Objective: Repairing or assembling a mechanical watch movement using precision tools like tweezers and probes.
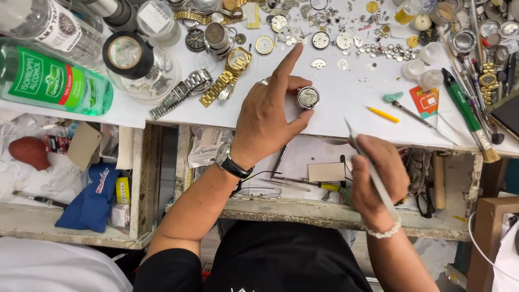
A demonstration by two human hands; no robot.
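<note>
Two hands over bench: left hand, right hand. One open watch case in left grip. One pair of tweezers in right. Two clear bottles at 10 o'clock. One tape roll. One green-handled brush at 3 o'clock.

Bright, even overhead light on the white surface. Shadows soft and short under the left hand. Small glare spots on the bottle. Wide-angle bending at the edges. Focus mostly sharp; corners slightly soft.
</note>
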